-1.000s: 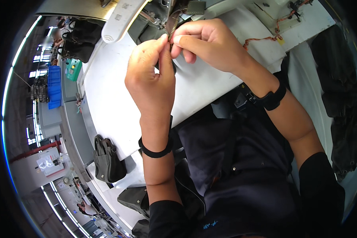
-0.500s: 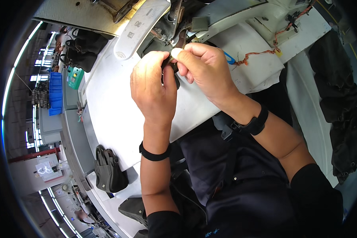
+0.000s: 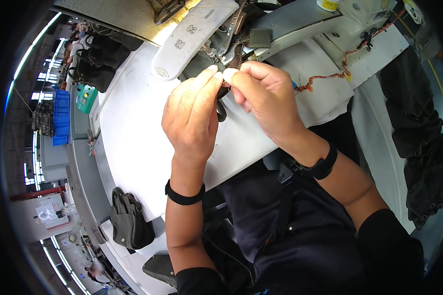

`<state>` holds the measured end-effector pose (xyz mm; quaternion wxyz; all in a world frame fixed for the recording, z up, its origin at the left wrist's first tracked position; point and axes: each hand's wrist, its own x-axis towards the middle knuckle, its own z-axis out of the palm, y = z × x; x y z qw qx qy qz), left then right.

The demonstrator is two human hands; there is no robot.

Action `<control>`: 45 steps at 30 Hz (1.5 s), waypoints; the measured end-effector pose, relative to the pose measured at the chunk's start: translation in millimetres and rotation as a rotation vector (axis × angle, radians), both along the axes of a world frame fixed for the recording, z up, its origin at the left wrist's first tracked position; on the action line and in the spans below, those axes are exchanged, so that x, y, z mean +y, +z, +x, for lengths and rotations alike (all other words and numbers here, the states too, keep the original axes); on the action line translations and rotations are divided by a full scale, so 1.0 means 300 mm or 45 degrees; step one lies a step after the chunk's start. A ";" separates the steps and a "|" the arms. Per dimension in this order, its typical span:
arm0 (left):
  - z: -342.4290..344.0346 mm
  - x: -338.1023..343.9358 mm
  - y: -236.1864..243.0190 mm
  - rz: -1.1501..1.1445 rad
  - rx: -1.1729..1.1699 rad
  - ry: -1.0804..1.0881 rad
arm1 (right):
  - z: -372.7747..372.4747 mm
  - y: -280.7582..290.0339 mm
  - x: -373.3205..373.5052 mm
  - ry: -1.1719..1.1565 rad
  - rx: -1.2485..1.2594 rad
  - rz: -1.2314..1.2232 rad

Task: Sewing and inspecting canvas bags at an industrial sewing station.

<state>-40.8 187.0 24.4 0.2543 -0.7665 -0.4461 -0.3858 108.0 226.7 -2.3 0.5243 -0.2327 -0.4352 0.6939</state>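
Left hand and right hand meet fingertip to fingertip, pinching a small dark strap piece over the white worktable; the white sewing machine sits just beyond, on the far side.

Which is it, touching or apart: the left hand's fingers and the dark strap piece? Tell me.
Touching. The head view shows the left hand with its fingers pinched against the dark strap piece, opposite the right hand.
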 end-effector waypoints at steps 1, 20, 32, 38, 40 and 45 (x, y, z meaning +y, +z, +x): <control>0.000 0.002 -0.003 -0.003 -0.010 -0.002 | 0.001 -0.001 0.002 -0.003 0.001 0.022; 0.005 0.007 -0.006 -0.049 -0.083 0.054 | -0.002 0.046 0.016 -0.041 -0.001 -0.083; -0.007 0.023 -0.006 -0.019 -0.045 0.072 | -0.004 0.086 0.013 -0.087 -0.120 -0.086; 0.004 0.022 0.001 0.006 -0.040 0.114 | 0.002 0.089 0.013 -0.073 -0.205 -0.025; 0.015 0.022 0.003 0.008 -0.050 0.134 | 0.006 0.094 0.015 -0.075 -0.213 -0.037; 0.024 0.017 0.001 0.021 -0.053 0.213 | 0.008 0.105 0.014 -0.088 -0.225 -0.017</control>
